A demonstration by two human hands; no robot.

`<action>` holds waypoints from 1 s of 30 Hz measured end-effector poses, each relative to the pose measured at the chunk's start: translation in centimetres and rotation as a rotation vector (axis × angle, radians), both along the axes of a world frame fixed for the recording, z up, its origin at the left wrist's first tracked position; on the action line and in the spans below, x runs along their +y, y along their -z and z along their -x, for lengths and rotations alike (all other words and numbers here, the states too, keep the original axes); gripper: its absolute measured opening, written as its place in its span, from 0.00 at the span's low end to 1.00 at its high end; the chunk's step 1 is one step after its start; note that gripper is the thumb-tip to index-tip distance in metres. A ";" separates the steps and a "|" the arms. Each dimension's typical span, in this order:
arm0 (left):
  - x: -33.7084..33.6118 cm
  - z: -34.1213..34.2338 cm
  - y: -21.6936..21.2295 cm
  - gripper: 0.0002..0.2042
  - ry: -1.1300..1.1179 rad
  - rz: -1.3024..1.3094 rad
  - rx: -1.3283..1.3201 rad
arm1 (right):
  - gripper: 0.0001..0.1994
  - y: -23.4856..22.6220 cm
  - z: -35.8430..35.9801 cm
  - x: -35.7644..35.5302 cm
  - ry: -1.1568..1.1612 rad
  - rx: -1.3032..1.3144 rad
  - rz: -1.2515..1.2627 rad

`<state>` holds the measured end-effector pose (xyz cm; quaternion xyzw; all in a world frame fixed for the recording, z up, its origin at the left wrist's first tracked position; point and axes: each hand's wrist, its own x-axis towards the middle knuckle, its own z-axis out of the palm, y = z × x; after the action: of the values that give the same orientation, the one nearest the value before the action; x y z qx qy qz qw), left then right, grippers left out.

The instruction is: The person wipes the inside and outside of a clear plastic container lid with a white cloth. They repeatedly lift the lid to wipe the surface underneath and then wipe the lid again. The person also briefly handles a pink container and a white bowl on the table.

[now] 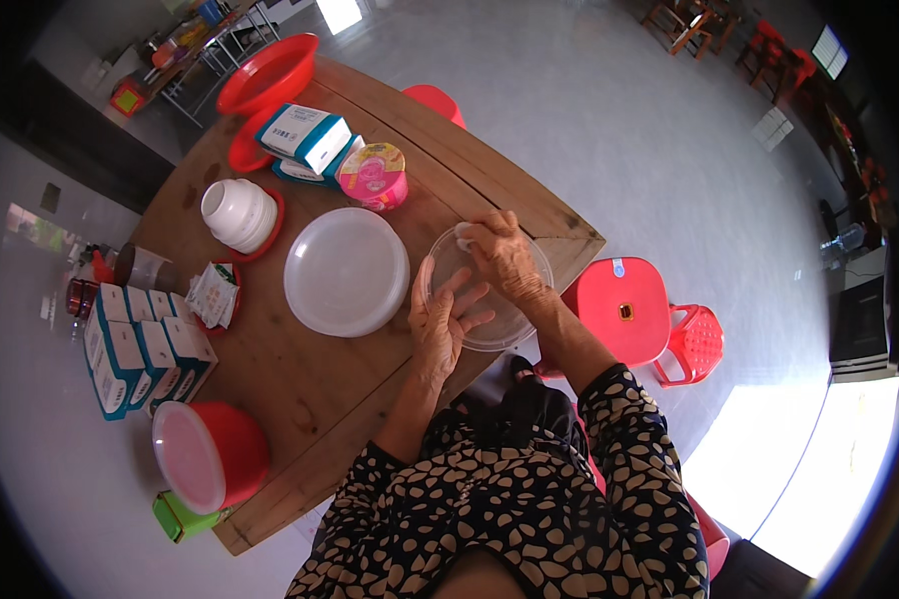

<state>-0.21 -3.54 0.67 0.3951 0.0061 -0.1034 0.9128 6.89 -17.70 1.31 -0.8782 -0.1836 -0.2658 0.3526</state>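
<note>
A clear, round plastic lid (509, 324) is in front of me at the table's near right edge. My left hand (438, 324) holds its left side, and the fingers appear to show through the clear plastic. Over the lid's upper part, my right hand (504, 258) is closed on a small white wad (462, 235), which looks like tissue or cloth; most of it is hidden by the fingers. Just left of my hands, a round white, translucent lidded container (347, 272) rests on the wooden table (300, 399).
Around the table stand a pink tub (374, 176), boxes (305, 135), stacked white bowls (238, 215), several more boxes (145, 349), a red lidded bucket (240, 454) and a red basin (270, 75). Red stools (624, 309) flank the right edge.
</note>
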 end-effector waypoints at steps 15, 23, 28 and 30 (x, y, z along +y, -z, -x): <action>-0.6 0.5 0.0 0.36 -0.062 -0.071 -0.023 | 0.03 -2.7 7.5 -1.5 0.378 0.190 0.542; 0.0 0.0 0.5 0.35 -0.019 0.007 0.060 | 0.07 -2.3 10.4 0.6 0.117 0.276 0.182; 0.1 -0.3 -0.3 0.33 0.041 0.115 0.049 | 0.12 -0.7 5.5 2.9 0.164 0.147 -0.025; 0.1 -0.4 -0.3 0.30 0.013 0.283 0.009 | 0.11 -0.9 5.0 4.0 0.069 0.106 -0.024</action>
<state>0.19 -3.43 0.99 0.2620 -0.0072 -0.1110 0.9586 1.86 -13.69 2.19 -0.8926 -0.1310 -0.2333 0.3630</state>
